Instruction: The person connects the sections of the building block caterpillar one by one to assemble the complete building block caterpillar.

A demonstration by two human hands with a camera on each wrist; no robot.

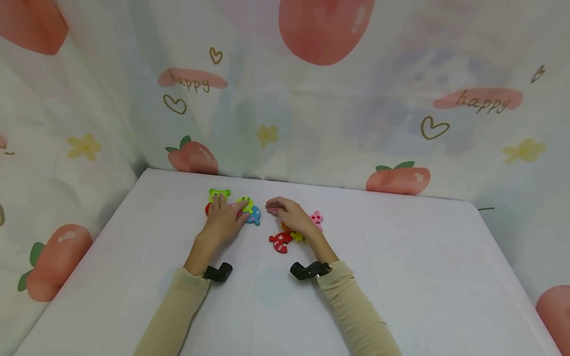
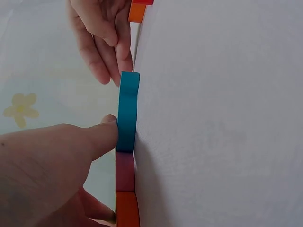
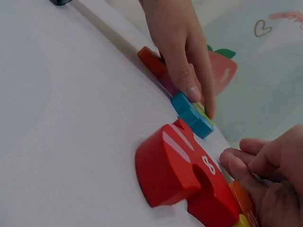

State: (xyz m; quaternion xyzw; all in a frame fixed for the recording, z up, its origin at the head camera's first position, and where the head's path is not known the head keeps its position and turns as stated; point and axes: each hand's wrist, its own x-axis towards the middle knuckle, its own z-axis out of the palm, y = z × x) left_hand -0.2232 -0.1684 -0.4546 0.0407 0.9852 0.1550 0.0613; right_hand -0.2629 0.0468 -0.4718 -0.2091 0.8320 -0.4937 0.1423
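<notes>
Small flat animal-shaped pieces lie in two groups on the white table. My left hand (image 1: 221,220) rests over the left group with fingers spread; around it show a green animal-face piece (image 1: 219,194), a yellow-green piece (image 1: 246,206) and a blue piece (image 1: 254,216). In the left wrist view, the thumb touches the blue piece (image 2: 128,111), which adjoins a purple-pink block (image 2: 125,171). My right hand (image 1: 291,215), fingers loosely bent and holding nothing, is over the right group. Beside it are a red piece numbered 8 (image 3: 191,177), an orange piece (image 3: 242,201) and a pink piece (image 1: 316,218).
A yellow piece (image 1: 297,237) adjoins the red one. The white-covered table (image 1: 401,277) meets a printed curtain (image 1: 329,113) at its back edge. Each wrist wears a black camera strap, the right camera (image 1: 307,270) standing above the table.
</notes>
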